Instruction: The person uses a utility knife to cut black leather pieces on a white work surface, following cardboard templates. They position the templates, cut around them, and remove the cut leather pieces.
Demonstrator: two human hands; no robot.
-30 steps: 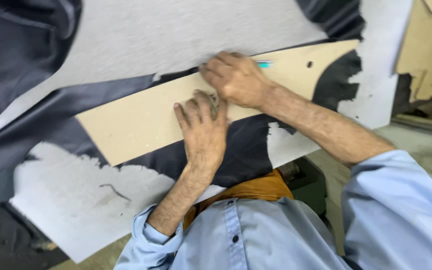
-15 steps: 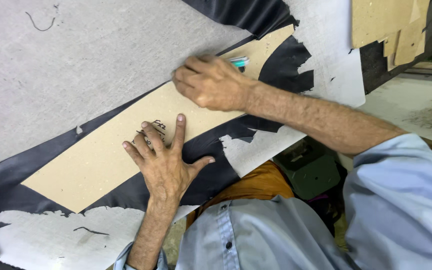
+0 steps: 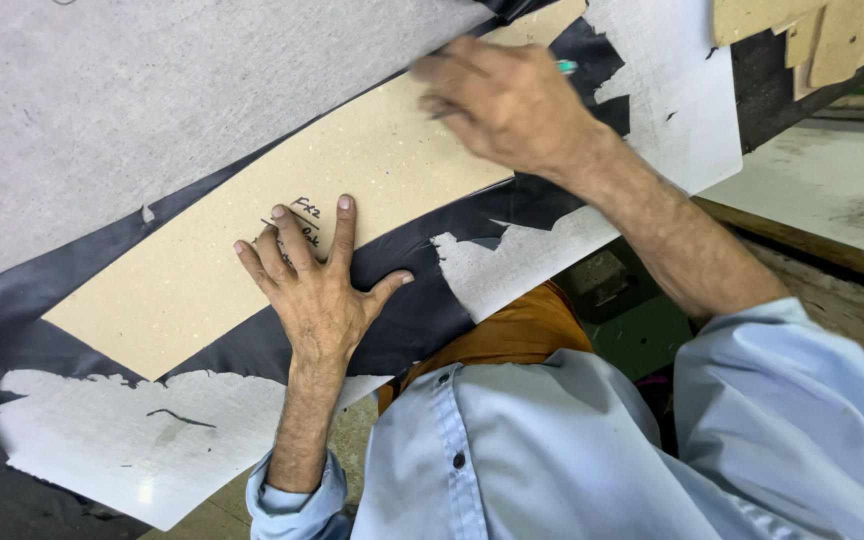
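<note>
A long tan cardboard template lies slantwise on a sheet of black material spread over a grey-white table top. My left hand presses flat on the template's lower edge, fingers spread, beside some handwriting. My right hand, blurred with motion, rests at the template's upper right end and grips a teal-tipped pen whose tip shows past the fingers.
The grey-white table surface has worn, peeling patches along its near edge. More tan cardboard pieces hang at the upper right. A dusty bench stands to the right. My light blue shirt fills the lower right.
My right hand with the pen has shifted along the template's upper end. My left hand stays pressed flat on the template. The view has shifted a little.
</note>
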